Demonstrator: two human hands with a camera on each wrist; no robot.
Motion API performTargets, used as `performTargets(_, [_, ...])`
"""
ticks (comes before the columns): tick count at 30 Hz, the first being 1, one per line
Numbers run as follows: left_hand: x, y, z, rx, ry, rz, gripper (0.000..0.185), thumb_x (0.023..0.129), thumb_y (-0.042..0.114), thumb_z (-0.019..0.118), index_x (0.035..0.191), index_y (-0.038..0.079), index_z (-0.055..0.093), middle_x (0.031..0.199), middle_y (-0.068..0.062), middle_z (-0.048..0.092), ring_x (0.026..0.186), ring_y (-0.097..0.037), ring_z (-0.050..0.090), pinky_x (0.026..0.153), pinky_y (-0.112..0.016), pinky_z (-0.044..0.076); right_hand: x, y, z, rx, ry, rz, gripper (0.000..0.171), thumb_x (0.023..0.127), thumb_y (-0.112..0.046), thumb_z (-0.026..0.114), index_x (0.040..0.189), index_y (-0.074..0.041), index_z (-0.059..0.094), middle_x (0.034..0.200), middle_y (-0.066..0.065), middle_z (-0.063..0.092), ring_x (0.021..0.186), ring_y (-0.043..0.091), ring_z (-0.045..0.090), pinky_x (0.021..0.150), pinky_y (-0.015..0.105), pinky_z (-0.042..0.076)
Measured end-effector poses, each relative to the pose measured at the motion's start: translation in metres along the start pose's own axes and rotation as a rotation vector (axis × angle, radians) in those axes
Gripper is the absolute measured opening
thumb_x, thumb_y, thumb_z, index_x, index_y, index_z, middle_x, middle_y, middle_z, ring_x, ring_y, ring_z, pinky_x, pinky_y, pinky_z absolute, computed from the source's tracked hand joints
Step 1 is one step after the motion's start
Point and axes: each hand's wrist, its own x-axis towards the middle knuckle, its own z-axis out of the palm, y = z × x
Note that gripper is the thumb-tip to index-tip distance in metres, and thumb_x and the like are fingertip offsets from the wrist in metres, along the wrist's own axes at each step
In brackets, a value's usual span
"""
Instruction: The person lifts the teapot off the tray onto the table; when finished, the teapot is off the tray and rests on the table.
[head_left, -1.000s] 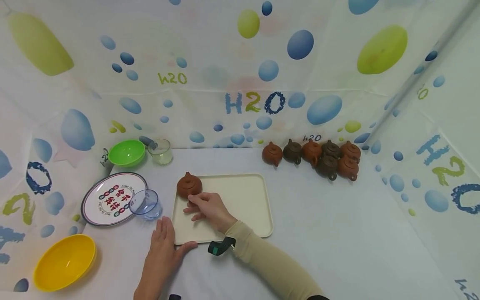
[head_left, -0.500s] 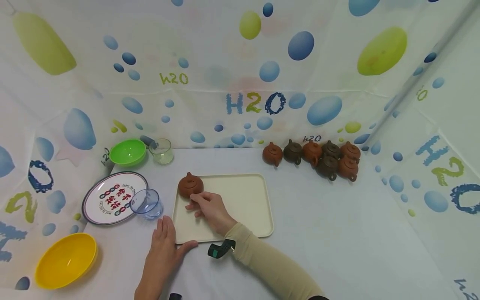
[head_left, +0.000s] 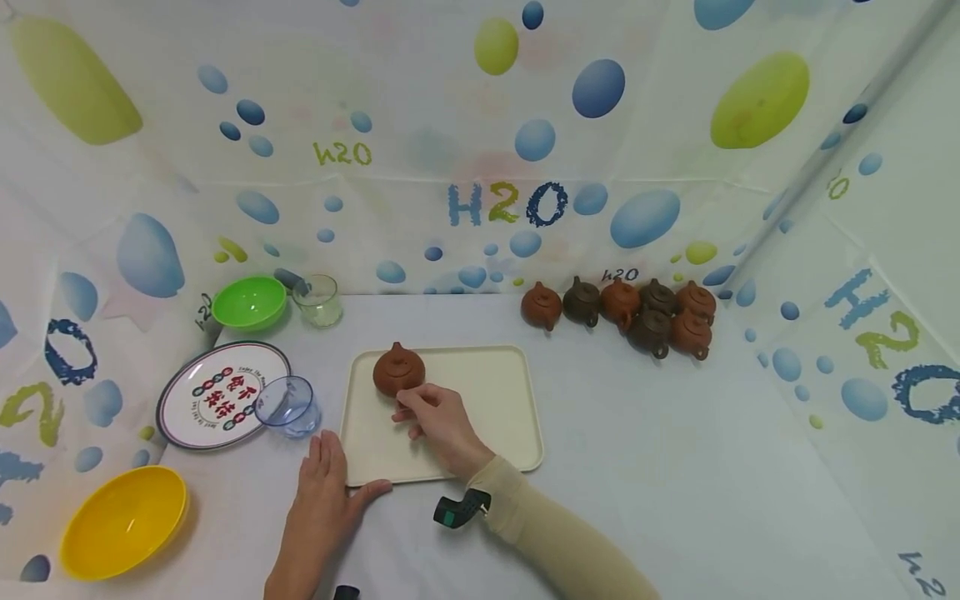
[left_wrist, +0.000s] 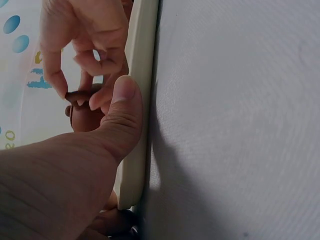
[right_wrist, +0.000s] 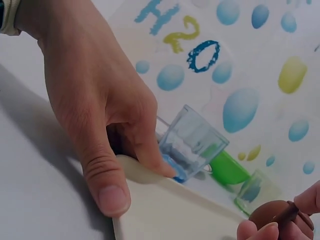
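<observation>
A reddish-brown clay teapot (head_left: 397, 368) stands on the cream tray (head_left: 491, 408), toward its far left corner. My right hand (head_left: 447, 427) pinches the teapot's handle between thumb and fingers; the right wrist view shows the dark handle (right_wrist: 286, 214) in those fingertips. Around the tray's near left corner lies my left hand (head_left: 324, 492), its straight fingers along the left side and its thumb on the front edge. Seen from the left wrist, that thumb (left_wrist: 124, 105) overlaps part of the teapot body (left_wrist: 86, 118).
A blue glass (head_left: 291, 408) stands left of the tray, by a white printed plate (head_left: 180, 408). Behind are a green bowl (head_left: 250, 304) and a clear glass (head_left: 318, 302). A yellow bowl (head_left: 123, 523) sits front left. Several brown teapots (head_left: 619, 302) cluster at the back right.
The teapot has moved a little to the right on the tray, away from its left edge, with my right hand on its handle. My left hand has stayed at the tray's corner.
</observation>
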Motion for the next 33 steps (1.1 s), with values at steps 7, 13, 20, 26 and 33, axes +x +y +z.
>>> performTargets(7, [-0.003, 0.001, 0.001, -0.015, 0.038, 0.031, 0.118, 0.094, 0.047, 0.079, 0.161, -0.022, 0.010, 0.169, -0.041, 0.008, 0.162, -0.058, 0.009, 0.132, -0.069, 0.015, -0.011, -0.002, -0.023, -0.021, -0.006, -0.005, 0.025, 0.103, -0.022, 0.071, 0.110, 0.002, 0.075, 0.096, 0.004, 0.077, 0.083, 0.008, 0.074, 0.058, 0.018, 0.049])
performTargets(13, [-0.002, 0.000, 0.000, -0.019, 0.033, 0.029, 0.119, 0.094, 0.047, 0.079, 0.160, -0.023, 0.010, 0.170, -0.042, 0.007, 0.162, -0.059, 0.008, 0.132, -0.069, 0.014, -0.016, -0.005, -0.042, -0.047, 0.016, -0.012, 0.023, 0.103, -0.021, 0.070, 0.109, 0.001, 0.074, 0.095, 0.004, 0.077, 0.083, 0.009, 0.073, 0.058, 0.018, 0.048])
performTargets(20, [-0.001, -0.001, 0.000, -0.034, 0.024, 0.035, 0.120, 0.094, 0.047, 0.079, 0.160, -0.023, 0.009, 0.170, -0.042, 0.006, 0.162, -0.059, 0.007, 0.133, -0.068, 0.012, -0.018, -0.007, -0.063, -0.040, 0.064, -0.022, 0.021, 0.103, -0.020, 0.069, 0.107, 0.001, 0.073, 0.094, 0.004, 0.076, 0.085, 0.010, 0.072, 0.058, 0.018, 0.047])
performTargets(26, [0.000, 0.000, 0.001, -0.031, 0.024, 0.047, 0.122, 0.094, 0.049, 0.079, 0.160, -0.024, 0.007, 0.170, -0.043, 0.006, 0.162, -0.059, 0.007, 0.133, -0.068, 0.012, -0.020, -0.008, -0.082, -0.052, 0.100, -0.027, 0.017, 0.103, -0.018, 0.067, 0.104, -0.001, 0.073, 0.090, 0.001, 0.075, 0.085, 0.010, 0.072, 0.058, 0.019, 0.049])
performTargets(33, [-0.002, -0.001, 0.001, -0.046, 0.005, 0.030, 0.123, 0.095, 0.051, 0.076, 0.161, -0.022, 0.003, 0.170, -0.041, 0.002, 0.162, -0.058, 0.004, 0.133, -0.068, 0.010, -0.024, -0.013, -0.106, -0.097, 0.136, -0.043, 0.019, 0.104, -0.020, 0.066, 0.105, -0.003, 0.074, 0.091, 0.003, 0.077, 0.087, 0.010, 0.071, 0.058, 0.019, 0.050])
